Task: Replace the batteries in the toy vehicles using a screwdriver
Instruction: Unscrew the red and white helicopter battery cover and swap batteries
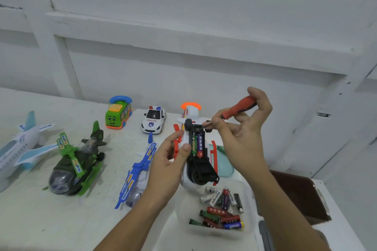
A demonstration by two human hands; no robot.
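Two batteries (196,144), one green, one purple, lie side by side in the open black bay of the upturned white-and-orange toy helicopter (188,181), held above the bench (40,220). Fingers (184,150) of the left hand (169,163) grip its body; those of the right hand (244,128) pinch the orange-handled screwdriver (238,107) near its tail.

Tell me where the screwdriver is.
Head view, right of centre: the right hand pinches the orange screwdriver over the upturned white helicopter, which the left hand holds.

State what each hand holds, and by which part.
The left hand grips the upturned white toy helicopter by its side, beside the battery bay. The right hand holds the screwdriver by its orange handle.
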